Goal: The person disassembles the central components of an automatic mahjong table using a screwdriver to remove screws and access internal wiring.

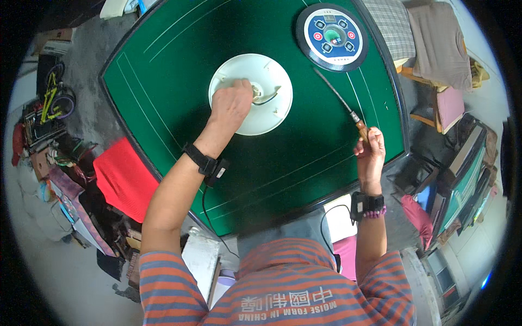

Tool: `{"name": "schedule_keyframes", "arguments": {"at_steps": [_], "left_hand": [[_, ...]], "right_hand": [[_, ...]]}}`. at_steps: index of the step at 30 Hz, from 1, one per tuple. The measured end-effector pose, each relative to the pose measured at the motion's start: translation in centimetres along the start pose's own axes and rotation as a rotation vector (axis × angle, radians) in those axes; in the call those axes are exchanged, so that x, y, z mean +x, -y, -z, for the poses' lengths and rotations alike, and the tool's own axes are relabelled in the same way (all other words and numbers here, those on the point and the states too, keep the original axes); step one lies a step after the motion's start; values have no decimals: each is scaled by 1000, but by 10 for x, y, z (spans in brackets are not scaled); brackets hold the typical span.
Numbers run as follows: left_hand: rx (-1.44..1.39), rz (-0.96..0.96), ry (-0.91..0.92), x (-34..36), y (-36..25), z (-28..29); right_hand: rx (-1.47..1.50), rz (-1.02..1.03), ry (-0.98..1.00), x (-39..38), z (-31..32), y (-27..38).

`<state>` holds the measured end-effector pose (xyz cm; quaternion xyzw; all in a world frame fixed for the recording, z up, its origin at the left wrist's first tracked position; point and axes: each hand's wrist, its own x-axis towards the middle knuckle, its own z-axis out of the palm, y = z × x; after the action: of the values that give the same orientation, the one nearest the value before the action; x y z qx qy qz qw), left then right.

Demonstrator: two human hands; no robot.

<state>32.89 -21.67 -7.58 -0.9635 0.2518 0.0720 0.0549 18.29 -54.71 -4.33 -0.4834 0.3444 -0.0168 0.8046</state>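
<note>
A round white plastic cover (pixel 250 120) lies hollow side up on the green felt of a game table (pixel 179 70). My left hand (pixel 232 102) reaches into it from the left, its fingers bent down at the middle fitting; what they grip, if anything, is hidden. A short dark wire (pixel 267 100) curves out beside the fingers. Over the table's right part, my right hand (pixel 371 151) is closed around the wooden handle of a screwdriver (pixel 348 108). Its long metal shaft points up and left, toward a round control panel (pixel 333 37) with buttons and a clear centre dome.
A dark raised rim (pixel 406 130) borders the table. Small bits (pixel 386 105) lie on the felt at right. Beyond stand chairs with cloths (pixel 440 43). A red cloth (pixel 125 176) sits left of the table, and a yellow bicycle (pixel 51 98) farther left. Cables hang from both wrist straps.
</note>
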Motion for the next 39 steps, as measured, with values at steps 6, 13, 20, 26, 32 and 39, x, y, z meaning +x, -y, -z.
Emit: {"name": "schedule_keyframes", "arguments": {"at_steps": [6, 13, 20, 26, 32, 39], "left_hand": [[-217, 75, 6, -1, 8, 8], [-237, 66, 40, 4, 10, 14], [-156, 5, 73, 9, 11, 17], [-227, 5, 10, 8, 9, 22], [-224, -11, 52, 10, 10, 29], [-154, -13, 117, 10, 10, 22]], "right_hand": [[-137, -23, 18, 16, 27, -49], [-151, -71, 30, 21, 29, -54], [-134, -68, 12, 21, 31, -58], [-89, -70, 31, 22, 33, -60], [-82, -75, 37, 22, 33, -60], [-77, -72, 31, 23, 33, -61]]}}
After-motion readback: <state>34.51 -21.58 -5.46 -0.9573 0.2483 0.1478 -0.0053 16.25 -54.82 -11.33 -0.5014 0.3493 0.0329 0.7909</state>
